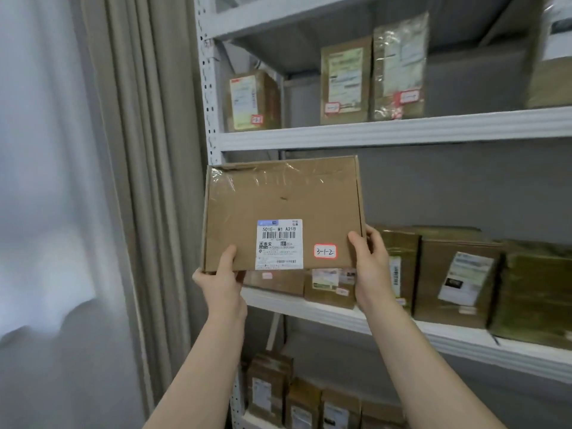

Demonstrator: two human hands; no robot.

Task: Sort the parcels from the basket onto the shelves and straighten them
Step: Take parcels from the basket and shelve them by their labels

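Observation:
A flat brown cardboard parcel [280, 202] is held upright in front of the white shelf unit, its face toward me. It carries a white shipping label and a red-edged sticker reading 3-1-2. My left hand [221, 278] grips its lower left corner, thumb on the front. My right hand [370, 264] grips its lower right edge, thumb on the front. The parcel hangs just above the left end of the middle shelf [334, 314], which holds several parcels. The basket is out of view.
The upper shelf [387, 130] carries three upright parcels with labels, with a gap to their right. A lower shelf holds several more boxes [269, 388]. A beige curtain [145, 181] hangs left of the perforated shelf post [210, 97].

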